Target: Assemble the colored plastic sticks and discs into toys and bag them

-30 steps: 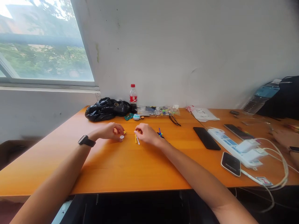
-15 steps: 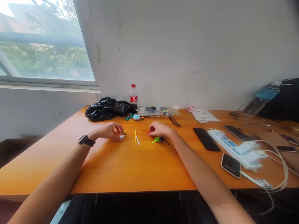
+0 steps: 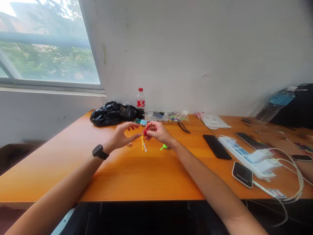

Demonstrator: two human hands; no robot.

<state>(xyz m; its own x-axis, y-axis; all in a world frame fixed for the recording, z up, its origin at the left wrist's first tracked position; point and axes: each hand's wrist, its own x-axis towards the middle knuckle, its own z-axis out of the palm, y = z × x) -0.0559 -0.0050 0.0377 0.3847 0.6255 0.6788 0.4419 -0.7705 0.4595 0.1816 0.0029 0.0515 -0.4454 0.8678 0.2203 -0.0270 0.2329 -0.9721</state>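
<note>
My right hand (image 3: 156, 130) pinches a small red plastic piece (image 3: 145, 132) and holds it over the middle of the table. Just left of it is my left hand (image 3: 124, 133), its thumb and fingers spread apart with nothing between them. Below the red piece, a yellow arrow-shaped piece (image 3: 142, 145) and a white one (image 3: 145, 148) lie side by side on the wood. A bright green piece (image 3: 163, 147) rests beneath my right wrist, which partly covers the things there. Under my left hand a small pale disc (image 3: 129, 144) peeks out.
Along the wall stand a black plastic bag (image 3: 113, 114), a cola bottle (image 3: 140, 101) and clear bags of small parts (image 3: 174, 117). To the right lie a black phone (image 3: 216, 147), a white power strip (image 3: 241, 155) with cables, and another phone (image 3: 242, 174).
My right hand has lifted the red piece from the table and brought it left. My left hand has moved off the discs, up and to the right, and its fingers have opened.
</note>
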